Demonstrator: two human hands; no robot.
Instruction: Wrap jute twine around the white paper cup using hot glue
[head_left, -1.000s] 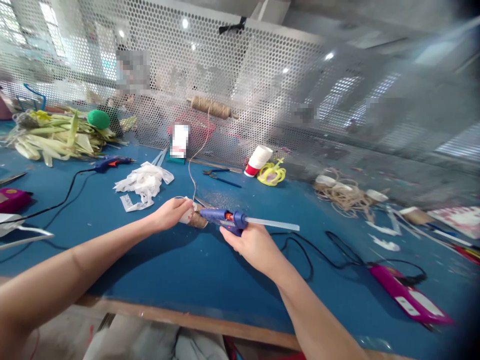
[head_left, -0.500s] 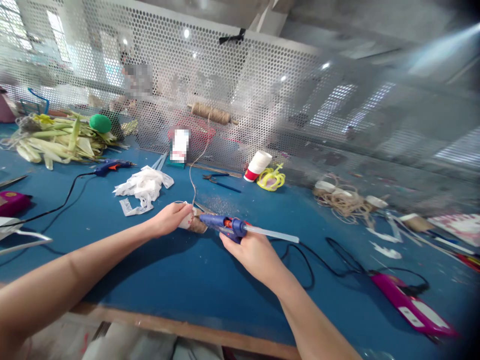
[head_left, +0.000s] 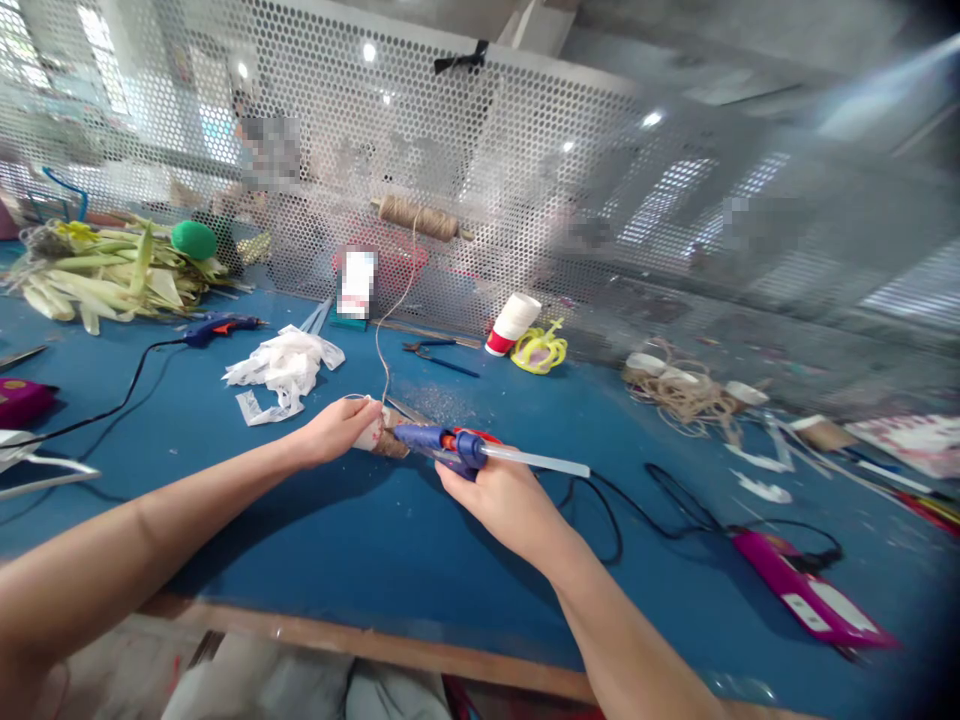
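In my left hand point(head_left: 335, 432) is a paper cup point(head_left: 369, 436), lying on its side with brown twine wrapped round one end. My right hand point(head_left: 504, 494) grips a blue hot glue gun point(head_left: 450, 447), a clear glue stick point(head_left: 540, 461) poking out of its back. The gun's nozzle meets the twine-wrapped end of the cup, though the exact contact is hidden. A strand of twine point(head_left: 380, 345) runs from the cup up to a spool of twine point(head_left: 418, 218) on the perforated screen.
Pliers point(head_left: 442, 358), white cups point(head_left: 514, 322) and a yellow woven piece point(head_left: 540, 348) stand behind my hands. Crumpled white plastic point(head_left: 283, 370) and a second glue gun point(head_left: 219, 328) lie left, near corn husks point(head_left: 112, 270). A magenta power strip point(head_left: 814, 590) sits right, its cable nearby.
The view has shifted slightly, so everything sits a little higher and further left. Both hands keep their holds, and the glue gun stays against the cup's twine-wrapped end.
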